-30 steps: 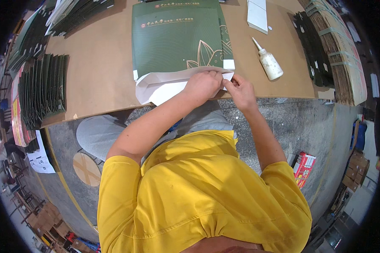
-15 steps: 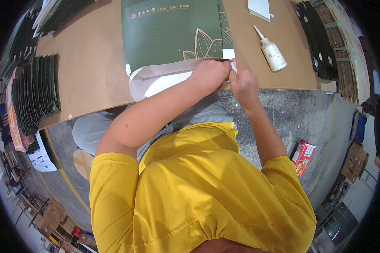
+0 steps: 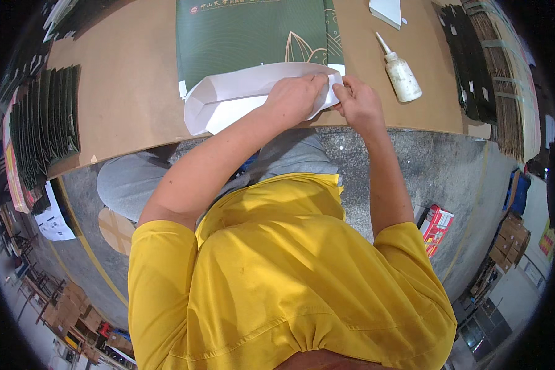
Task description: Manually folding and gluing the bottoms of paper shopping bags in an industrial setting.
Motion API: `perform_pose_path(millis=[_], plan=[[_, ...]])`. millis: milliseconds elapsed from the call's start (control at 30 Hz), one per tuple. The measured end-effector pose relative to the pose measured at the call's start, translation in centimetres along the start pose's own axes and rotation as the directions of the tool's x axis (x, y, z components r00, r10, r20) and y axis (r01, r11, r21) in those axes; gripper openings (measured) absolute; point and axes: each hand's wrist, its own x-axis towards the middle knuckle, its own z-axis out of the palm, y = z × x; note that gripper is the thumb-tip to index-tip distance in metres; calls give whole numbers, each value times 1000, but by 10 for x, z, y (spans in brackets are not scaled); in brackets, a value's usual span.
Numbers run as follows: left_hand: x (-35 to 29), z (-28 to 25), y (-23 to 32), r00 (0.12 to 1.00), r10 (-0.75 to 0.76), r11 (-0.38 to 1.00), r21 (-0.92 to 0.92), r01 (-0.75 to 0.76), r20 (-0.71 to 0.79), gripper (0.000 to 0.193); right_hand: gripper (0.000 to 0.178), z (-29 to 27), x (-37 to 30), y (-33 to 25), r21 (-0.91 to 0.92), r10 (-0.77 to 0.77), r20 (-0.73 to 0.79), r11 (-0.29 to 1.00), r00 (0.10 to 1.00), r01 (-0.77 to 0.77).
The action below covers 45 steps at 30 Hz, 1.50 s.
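- Green paper bag: flat on the brown cardboard surface, printed face up, running away from the person. Its white folded bottom end lies nearest the surface's front edge, with the long axis of that fold running left to right.
- Left hand: palm down on the right part of the white fold, fingers pressed together and curled over the paper, holding it flat.
- Right hand: just right of the left hand, nearly touching it; fingers bunched at the fold's right corner and apparently pinching the paper edge, though the exact grip is partly hidden.
- Relation of note: both hands sit at the right end of the fold, so the rest of its length stretches away to their left; the left hand lies nearer that free length and the right hand nearer the corner.
- Glue bottle: white with a slim nozzle, lying tilted on the surface just beyond the right hand, apart from it.
- Stack of dark green flat bags: fanned at the surface's left end, well apart from both hands.
- Dark bundled strips: far right of the surface.
- White folded piece: at the far edge, beyond the glue bottle.
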Motion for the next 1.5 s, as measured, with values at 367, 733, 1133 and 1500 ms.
perform_pose_path(millis=[367,733,1133,1500], plan=[[1,-7,5,997,36,993,113,-45,74,32,22,3,-4,6,50,-157,-82,986,984,162],[-9,-8,12,992,-100,994,-29,103,83,44,51,36,3,4,768,-192,-149,595,970,236],[-133,-85,-42,834,-50,979,139,151,-549,52,92,99,0,-30,-394,-434,-117,846,893,359],[-101,-33,-64,911,-281,858,347,379,-302,74,91,90,-1,-34,-437,-432,-44,819,901,371]])
